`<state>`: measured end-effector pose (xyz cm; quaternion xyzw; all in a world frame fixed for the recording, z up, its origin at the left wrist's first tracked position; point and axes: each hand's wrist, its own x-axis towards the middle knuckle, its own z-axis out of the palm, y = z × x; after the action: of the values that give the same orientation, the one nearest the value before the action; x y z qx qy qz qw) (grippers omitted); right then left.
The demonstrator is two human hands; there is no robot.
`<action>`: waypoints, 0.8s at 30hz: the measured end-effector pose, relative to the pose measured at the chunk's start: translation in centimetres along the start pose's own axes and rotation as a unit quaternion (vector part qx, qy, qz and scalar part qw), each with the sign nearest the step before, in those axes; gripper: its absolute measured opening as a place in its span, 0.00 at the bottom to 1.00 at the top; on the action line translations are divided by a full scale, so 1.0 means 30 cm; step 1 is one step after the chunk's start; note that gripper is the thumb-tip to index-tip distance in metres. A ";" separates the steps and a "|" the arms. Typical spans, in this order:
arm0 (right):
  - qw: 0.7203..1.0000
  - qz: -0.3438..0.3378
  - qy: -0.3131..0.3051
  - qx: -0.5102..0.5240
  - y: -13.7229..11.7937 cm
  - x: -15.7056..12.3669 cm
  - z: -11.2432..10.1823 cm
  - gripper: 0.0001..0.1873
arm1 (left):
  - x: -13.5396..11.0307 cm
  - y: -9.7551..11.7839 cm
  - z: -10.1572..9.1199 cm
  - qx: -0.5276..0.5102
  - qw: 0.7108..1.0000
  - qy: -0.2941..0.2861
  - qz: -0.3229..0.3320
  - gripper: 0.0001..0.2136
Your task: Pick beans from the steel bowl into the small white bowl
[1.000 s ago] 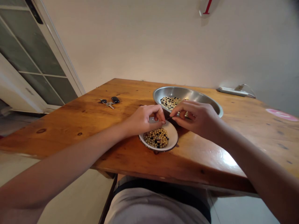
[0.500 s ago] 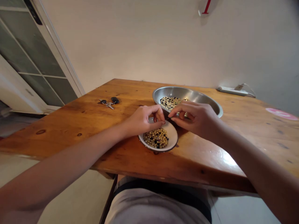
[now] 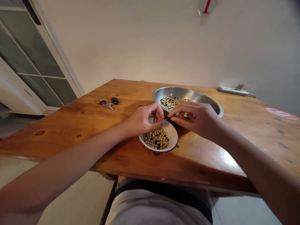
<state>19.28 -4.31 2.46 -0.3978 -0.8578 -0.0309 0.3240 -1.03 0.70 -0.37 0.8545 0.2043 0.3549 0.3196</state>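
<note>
My left hand (image 3: pixel 146 118) is closed in a pinch above the far side of a small white bowl (image 3: pixel 173 137) with a dark rim. A tiny green bead-like piece (image 3: pixel 165 120) shows at its fingertips. Opposite it, my right hand (image 3: pixel 195 116) pinches a thin dark strand (image 3: pixel 167 118), which spans the small gap between the hands; whether it is thread or wire is unclear. Round yellowish and black beads (image 3: pixel 156 139) lie in the white bowl. Behind my right hand stands a wide steel basin (image 3: pixel 211 103), holding more beads (image 3: pixel 171 102) of the same colours.
Keys with a black fob (image 3: pixel 109 103) lie at the left on the wooden table (image 3: pixel 77 122). A white power strip (image 3: pixel 235 91) sits along the back edge, by the wall. At the right is a round pink-and-white sticker (image 3: pixel 282 113).
The green piece has come into sight at my left fingertips. My right fingertips have shifted very slightly left, nearer my left hand. The bowl and basin stay put.
</note>
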 end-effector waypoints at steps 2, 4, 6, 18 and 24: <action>1.000 -0.005 -0.003 -0.005 0.001 0.000 0.000 0.04 | 0.000 -0.003 0.001 -0.009 1.000 -0.004 0.002 0.10; 1.000 -0.006 -0.006 -0.009 0.001 0.000 0.000 0.04 | 0.001 -0.004 0.000 -0.013 1.000 -0.008 -0.001 0.11; 1.000 -0.007 -0.010 -0.013 0.001 -0.001 -0.001 0.04 | 0.002 -0.004 -0.001 -0.008 1.000 -0.015 -0.003 0.11; 0.998 -0.006 -0.052 -0.024 0.002 -0.006 0.005 0.06 | 0.012 -0.018 -0.010 0.117 0.991 -0.052 0.029 0.07; 0.997 0.082 0.007 0.016 0.022 0.011 -0.027 0.11 | 0.015 -0.016 -0.007 0.053 0.996 -0.056 -0.048 0.08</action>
<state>20.02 -3.88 3.16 -0.4610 -0.8206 0.0064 0.3377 -0.95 1.38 -0.36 0.8780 0.2452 0.2796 0.3014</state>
